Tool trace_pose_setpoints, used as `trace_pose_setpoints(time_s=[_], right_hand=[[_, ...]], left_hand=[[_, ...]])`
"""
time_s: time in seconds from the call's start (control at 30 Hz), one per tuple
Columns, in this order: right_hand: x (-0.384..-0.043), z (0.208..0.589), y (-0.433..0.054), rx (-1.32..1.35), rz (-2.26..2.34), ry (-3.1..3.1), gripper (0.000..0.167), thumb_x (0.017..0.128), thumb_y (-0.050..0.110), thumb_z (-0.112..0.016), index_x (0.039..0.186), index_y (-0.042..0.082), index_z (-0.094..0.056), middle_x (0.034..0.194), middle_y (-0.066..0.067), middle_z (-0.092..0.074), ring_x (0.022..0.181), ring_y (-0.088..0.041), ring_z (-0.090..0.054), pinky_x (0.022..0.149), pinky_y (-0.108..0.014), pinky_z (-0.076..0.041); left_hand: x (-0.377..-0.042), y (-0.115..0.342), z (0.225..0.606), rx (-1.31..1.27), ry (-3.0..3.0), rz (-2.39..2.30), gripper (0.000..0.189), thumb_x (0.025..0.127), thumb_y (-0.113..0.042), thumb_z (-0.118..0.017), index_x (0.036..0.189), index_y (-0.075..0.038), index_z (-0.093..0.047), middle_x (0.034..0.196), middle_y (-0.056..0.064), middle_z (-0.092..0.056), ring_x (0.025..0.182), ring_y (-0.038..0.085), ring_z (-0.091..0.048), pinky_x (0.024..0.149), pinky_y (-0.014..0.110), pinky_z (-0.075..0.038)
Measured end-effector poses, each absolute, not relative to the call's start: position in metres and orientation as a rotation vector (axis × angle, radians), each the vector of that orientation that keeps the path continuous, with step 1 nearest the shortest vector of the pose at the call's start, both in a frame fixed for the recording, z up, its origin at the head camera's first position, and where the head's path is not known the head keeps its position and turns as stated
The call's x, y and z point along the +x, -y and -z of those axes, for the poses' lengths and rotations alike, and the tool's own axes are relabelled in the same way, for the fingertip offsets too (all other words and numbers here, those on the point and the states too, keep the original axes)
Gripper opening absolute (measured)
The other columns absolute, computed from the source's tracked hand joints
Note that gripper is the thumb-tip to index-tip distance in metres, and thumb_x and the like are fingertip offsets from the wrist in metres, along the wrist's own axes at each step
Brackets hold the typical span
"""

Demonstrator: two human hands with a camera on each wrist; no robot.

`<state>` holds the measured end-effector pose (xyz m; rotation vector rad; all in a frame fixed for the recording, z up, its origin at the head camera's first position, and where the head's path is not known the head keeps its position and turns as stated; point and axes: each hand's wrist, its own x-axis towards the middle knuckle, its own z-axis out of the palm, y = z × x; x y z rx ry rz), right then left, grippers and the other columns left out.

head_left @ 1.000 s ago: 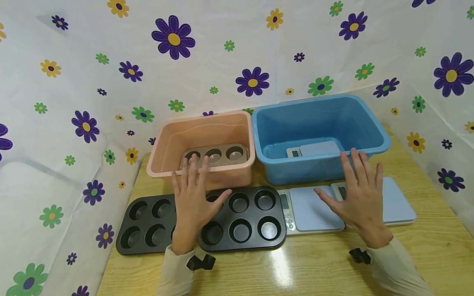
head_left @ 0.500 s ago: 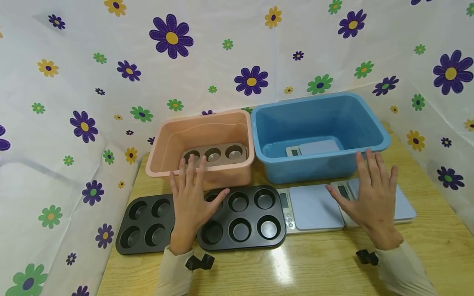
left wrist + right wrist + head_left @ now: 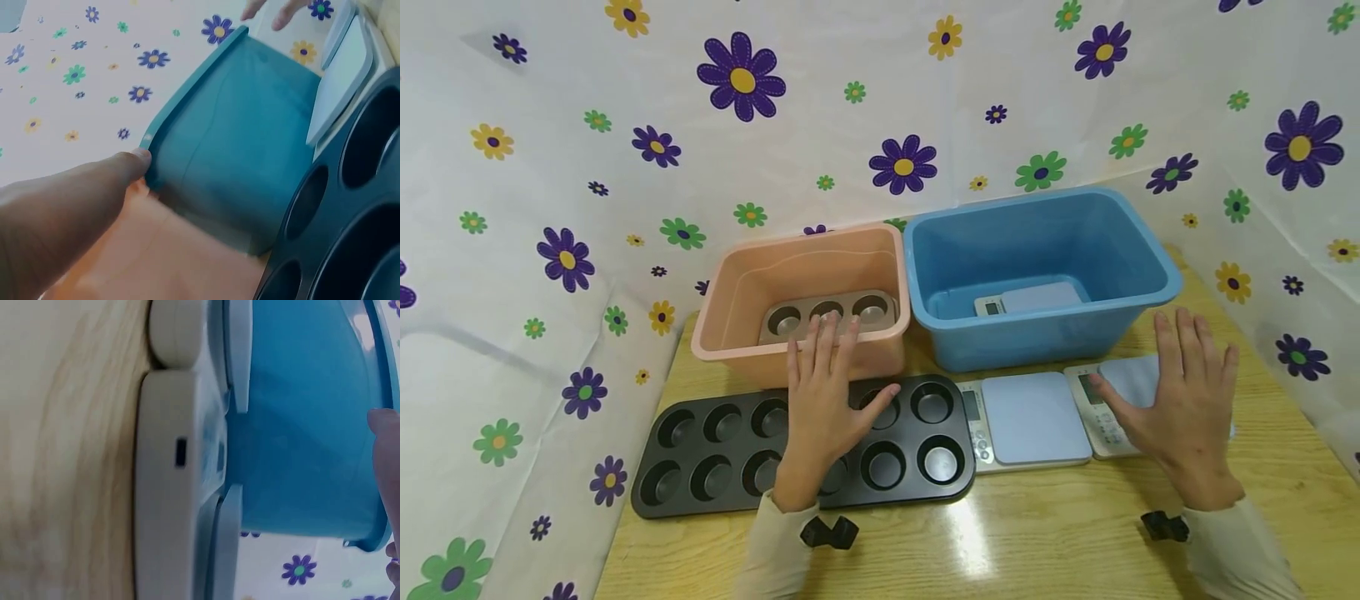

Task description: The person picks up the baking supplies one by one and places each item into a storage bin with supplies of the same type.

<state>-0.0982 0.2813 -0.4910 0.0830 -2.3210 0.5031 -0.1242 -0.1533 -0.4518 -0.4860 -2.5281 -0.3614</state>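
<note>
My left hand (image 3: 823,400), fingers spread and holding nothing, hovers over the dark muffin pan (image 3: 711,479) in the head view, its fingertips overlapping the front rim of the peach bin (image 3: 805,367). My right hand (image 3: 1183,400), also spread and without anything in it, hangs over the right-hand kitchen scale (image 3: 1105,417). A second scale (image 3: 1037,417) lies between that one and the muffin pan. In the left wrist view the left thumb (image 3: 119,172) overlaps the blue bin's (image 3: 244,125) edge. The right wrist view has the right hand (image 3: 389,469) at the right border, beside the blue bin (image 3: 294,425).
The blue bin (image 3: 1022,342) stands behind the scales with another scale (image 3: 1037,297) inside. A lighter muffin pan (image 3: 842,332) lies in the peach bin. Flower-patterned sheeting (image 3: 820,83) closes off the back and sides of the wooden table (image 3: 1045,542).
Both hands have shifted to the right, still spread: the left along the muffin pan, the right farther over the right-hand scale. The pans, scales and bins stay in place.
</note>
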Motion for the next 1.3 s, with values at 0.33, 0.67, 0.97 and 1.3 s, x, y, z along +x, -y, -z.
trace_pose_setpoints(time_s=[0.33,0.67,0.97,1.3], right_hand=[[-0.086,0.504,-0.306,-0.039,-0.562,2.461,0.12,0.093,0.095,-0.036,0.167,0.0,-0.038,0.17,-0.033,-0.039,0.161,-0.053,-0.032,0.132,-0.079,-0.015],[-0.077,0.515,-0.328,-0.069,-0.563,2.51,0.094,0.105,0.067,-0.052,0.161,-0.008,-0.043,0.161,-0.041,-0.046,0.153,-0.059,-0.04,0.129,-0.074,-0.029],[-0.074,0.513,-0.341,-0.204,-0.602,2.66,0.077,0.107,0.036,-0.062,0.165,-0.007,-0.035,0.167,-0.039,-0.038,0.158,-0.058,-0.034,0.133,-0.07,-0.024],[-0.076,0.516,-0.352,-0.47,-0.601,2.854,0.081,0.109,0.042,-0.057,0.167,-0.008,-0.028,0.155,-0.047,-0.044,0.136,-0.07,-0.044,0.111,-0.083,-0.038]], left_hand=[[-0.128,0.122,0.449,-0.707,2.328,0.521,0.092,0.092,-0.052,-0.082,0.164,-0.007,-0.046,0.166,0.018,-0.05,0.156,0.04,-0.045,0.13,0.062,-0.036],[-0.128,0.099,0.461,-0.844,2.211,0.811,0.074,0.103,-0.028,-0.075,0.164,-0.001,-0.044,0.151,0.02,-0.059,0.133,0.033,-0.06,0.106,0.047,-0.058],[-0.125,0.082,0.472,-0.719,2.37,1.008,0.08,0.102,-0.022,-0.076,0.169,-0.008,-0.036,0.138,0.019,-0.068,0.111,0.028,-0.068,0.089,0.043,-0.064],[-0.13,0.065,0.484,-0.582,2.48,0.943,0.083,0.104,-0.029,-0.072,0.173,-0.014,-0.028,0.155,0.014,-0.065,0.123,0.032,-0.074,0.086,0.047,-0.067]])
